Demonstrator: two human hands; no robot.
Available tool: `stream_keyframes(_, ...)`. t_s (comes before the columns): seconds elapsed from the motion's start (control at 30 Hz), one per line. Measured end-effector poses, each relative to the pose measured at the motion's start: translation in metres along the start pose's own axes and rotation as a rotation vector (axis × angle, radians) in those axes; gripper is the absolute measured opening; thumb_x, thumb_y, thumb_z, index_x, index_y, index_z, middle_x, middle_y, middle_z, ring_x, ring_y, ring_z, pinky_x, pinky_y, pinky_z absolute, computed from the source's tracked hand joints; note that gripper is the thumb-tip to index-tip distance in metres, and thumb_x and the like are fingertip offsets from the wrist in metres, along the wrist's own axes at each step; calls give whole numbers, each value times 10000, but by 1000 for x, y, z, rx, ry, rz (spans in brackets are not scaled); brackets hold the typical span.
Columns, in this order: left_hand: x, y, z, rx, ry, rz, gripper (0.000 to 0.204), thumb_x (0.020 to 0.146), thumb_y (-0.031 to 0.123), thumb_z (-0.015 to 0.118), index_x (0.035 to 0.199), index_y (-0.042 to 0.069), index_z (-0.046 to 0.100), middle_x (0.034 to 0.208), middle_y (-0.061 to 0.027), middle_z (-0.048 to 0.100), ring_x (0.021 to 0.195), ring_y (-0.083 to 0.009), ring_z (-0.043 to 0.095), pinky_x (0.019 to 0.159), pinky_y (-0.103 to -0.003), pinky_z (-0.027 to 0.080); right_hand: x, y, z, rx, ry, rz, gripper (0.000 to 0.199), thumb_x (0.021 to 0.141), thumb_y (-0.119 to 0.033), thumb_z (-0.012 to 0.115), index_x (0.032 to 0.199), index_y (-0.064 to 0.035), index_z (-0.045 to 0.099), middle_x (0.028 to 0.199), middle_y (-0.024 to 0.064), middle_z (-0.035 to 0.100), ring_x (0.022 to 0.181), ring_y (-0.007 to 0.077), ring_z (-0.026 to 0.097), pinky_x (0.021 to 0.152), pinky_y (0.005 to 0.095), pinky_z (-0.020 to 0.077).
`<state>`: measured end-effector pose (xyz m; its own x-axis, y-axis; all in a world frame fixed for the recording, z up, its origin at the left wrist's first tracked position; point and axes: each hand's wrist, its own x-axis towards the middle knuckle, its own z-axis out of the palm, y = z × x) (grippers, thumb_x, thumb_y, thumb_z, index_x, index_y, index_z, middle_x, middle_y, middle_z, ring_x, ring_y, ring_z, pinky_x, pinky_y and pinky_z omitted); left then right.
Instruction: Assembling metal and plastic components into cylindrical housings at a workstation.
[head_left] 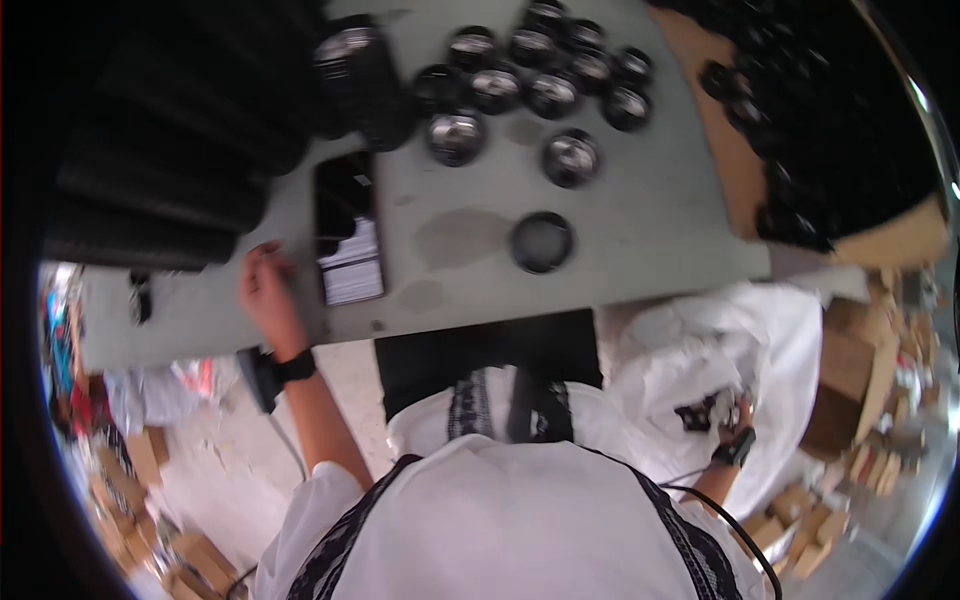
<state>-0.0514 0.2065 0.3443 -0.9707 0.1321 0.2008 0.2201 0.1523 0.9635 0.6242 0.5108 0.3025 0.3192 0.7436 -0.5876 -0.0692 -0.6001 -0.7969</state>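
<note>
My left hand point(268, 295) is over the table's left part, beside a dark phone-like device point(349, 235) and near the ends of stacked black round pieces point(215, 200). Its fingers look loosely bent and apart, with nothing clear in them, though blurred. Far to the right and low, my right hand point(743, 415) reaches into a big white sack point(770, 340). Its fingers are closed around shiny dark and clear pieces point(712, 412) whose kind is too blurred to tell. A single black ring-like cup point(542, 242) lies on the table in front of me.
Several black round cups with shiny insides point(553, 93) stand on the far part of the grey table point(660, 220). Beside them rises a black stack point(362, 85). An open cardboard box point(890, 240) full of black parts is at the right. Cartons point(205, 560) lie on the floor.
</note>
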Motion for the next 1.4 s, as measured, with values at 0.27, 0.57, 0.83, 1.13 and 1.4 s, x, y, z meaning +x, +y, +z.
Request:
stream_keyframes(0.27,11,-1,-3,-289,35,-157,231,904,163,484,1007,-14,592,790,-18,553,710,-75,496,671,-227,392,-87,-100,65,152,-465,-462,609,787,-120,621,1345,-61,383,1197,137,559,1037,256,584,890,350,493)
stream_keyframes(0.57,-2,6,4,-315,66,-130,224,922,153,489,1006,-33,581,738,-6,522,690,-79,486,657,-220,398,-112,-137,350,-127,-753,-745,523,722,18,614,1224,-46,483,1066,84,562,938,171,555,828,287,462)
stream_keyframes(0.83,-5,15,5,-356,87,-134,200,928,129,483,989,-29,591,738,-13,526,684,-81,484,649,-227,403,-118,-121,467,-619,-669,-1233,454,730,-98,692,1150,-21,537,995,72,585,856,134,566,780,265,462)
stream_keyframes(1.13,-6,21,7,-348,92,-135,189,925,140,501,909,-20,600,742,-31,544,658,-88,486,638,-235,414,-124,-122,455,-407,-746,-886,456,797,-130,684,1201,12,529,1070,73,590,918,134,572,815,254,459)
stream_keyframes(1.4,-6,22,8,-357,64,-116,200,929,138,491,910,-25,605,719,-31,535,651,-88,484,629,-238,417,-101,-120,456,-329,-720,-1000,297,843,-128,620,1108,5,602,1009,73,626,905,142,572,825,265,444)
